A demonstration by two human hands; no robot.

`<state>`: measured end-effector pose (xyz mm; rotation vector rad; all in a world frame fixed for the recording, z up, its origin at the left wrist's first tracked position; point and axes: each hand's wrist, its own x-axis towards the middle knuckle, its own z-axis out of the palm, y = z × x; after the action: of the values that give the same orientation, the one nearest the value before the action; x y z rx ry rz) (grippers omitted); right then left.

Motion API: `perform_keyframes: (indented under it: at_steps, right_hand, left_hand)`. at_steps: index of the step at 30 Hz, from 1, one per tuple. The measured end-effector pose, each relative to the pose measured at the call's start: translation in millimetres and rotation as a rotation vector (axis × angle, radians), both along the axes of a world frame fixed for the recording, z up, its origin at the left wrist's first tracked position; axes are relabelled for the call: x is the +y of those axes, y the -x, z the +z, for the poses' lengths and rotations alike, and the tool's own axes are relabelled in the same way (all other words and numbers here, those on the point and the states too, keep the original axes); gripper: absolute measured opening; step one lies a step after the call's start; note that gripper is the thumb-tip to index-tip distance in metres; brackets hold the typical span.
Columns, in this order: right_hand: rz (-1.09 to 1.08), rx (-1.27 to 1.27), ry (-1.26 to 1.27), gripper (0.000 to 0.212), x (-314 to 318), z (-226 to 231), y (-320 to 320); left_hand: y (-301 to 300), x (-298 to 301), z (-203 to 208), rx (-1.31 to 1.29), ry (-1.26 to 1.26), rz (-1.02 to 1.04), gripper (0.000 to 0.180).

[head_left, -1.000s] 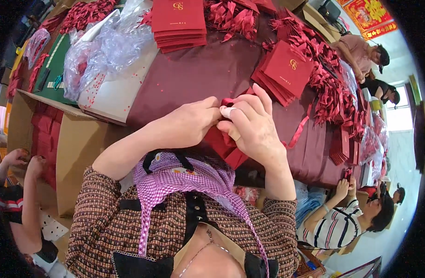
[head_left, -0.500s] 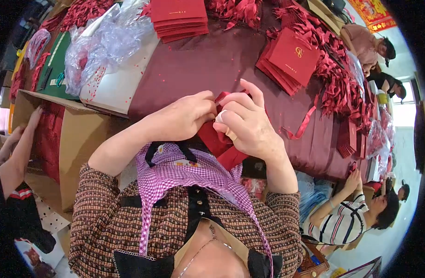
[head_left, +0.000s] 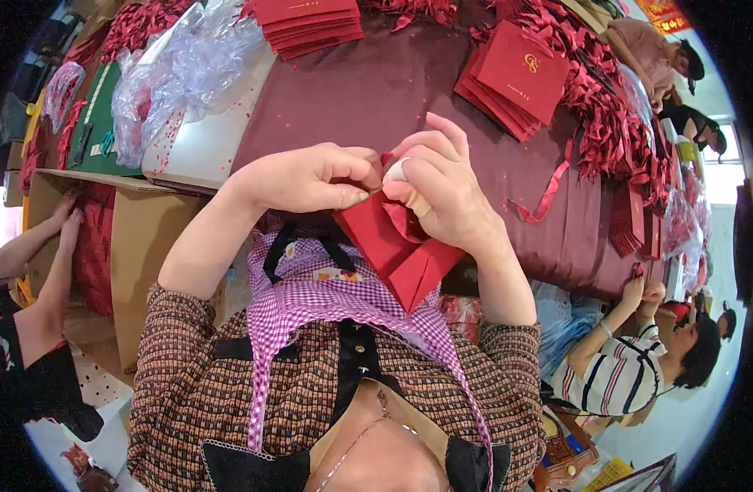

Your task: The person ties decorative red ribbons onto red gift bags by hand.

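Observation:
A small red paper gift bag (head_left: 375, 242) hangs tilted between my hands, close in front of my apron, its folded base toward me. My left hand (head_left: 317, 176) is closed, thumb and fingers pinching the bag's upper edge. My right hand (head_left: 449, 193) pinches at the same edge, its little finger raised and a white wrap on one finger. From under the right fingers a dark red satin ribbon (head_left: 403, 223) loops down against the bag. The ribbon's end between the fingertips is mostly hidden.
Red bag stacks (head_left: 512, 78) lie ahead on the maroon cloth (head_left: 335, 107), beside heaped ribbons (head_left: 602, 135). A loose ribbon (head_left: 549, 193) lies at right. Clear plastic wrap (head_left: 188, 82) sits far left. Another person's hands (head_left: 69, 217) reach into a carton (head_left: 151, 262); a striped-shirted person (head_left: 614, 373) works at right.
The bag has tipped so that more of its face and base shows. My left thumb has straightened along its edge. At left, the other person's hands have shifted inside the carton.

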<state>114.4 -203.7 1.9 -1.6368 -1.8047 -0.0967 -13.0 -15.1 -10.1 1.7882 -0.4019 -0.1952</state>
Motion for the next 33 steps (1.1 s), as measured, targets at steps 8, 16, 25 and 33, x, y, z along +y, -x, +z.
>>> perform_keyframes:
  at_steps: [8,16,25,33]
  right_hand:
    - [0.097,0.099,0.015,0.011,-3,-2,0]
    - [0.158,0.221,0.142,0.011,-15,-5,-6]
    - [-0.229,0.118,-0.095,0.024,-9,-14,-42]
    - [-0.159,0.969,-0.269,0.041,-5,-41,-60]
  left_hand:
    - [-4,-6,-11,-0.015,0.075,0.097,0.012]
    - [-26,25,-16,0.041,0.016,0.482,0.012]
    - [-67,40,-43,0.160,0.352,0.728,0.024]
    - [-71,16,-9,0.203,0.472,0.404,0.025]
